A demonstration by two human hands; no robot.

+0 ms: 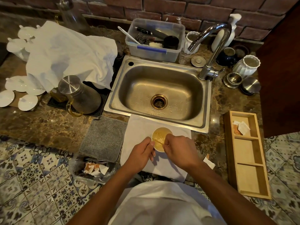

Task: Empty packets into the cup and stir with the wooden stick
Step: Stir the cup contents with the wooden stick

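Yellow drink already fills the cup [158,147], so the packets look emptied; right hand [177,151] fingers pinch the wooden stick [158,141] and stir, left hand [141,153] fingers curl round the cup's side.

We see a steel sink [159,93] set into the marble bench [40,125], and we place the rest around it. Behind the sink stands a clear plastic tub [155,40] of utensils; at the sink's back right corner rises a curved tap [211,46]. Left of the sink lies a crumpled white cloth [68,52], with a lidded glass jug [79,95] on its side in front of it. Right of the sink sits a wooden tray [246,161] with three compartments. A grey mat [103,138] lies at the sink's front left.
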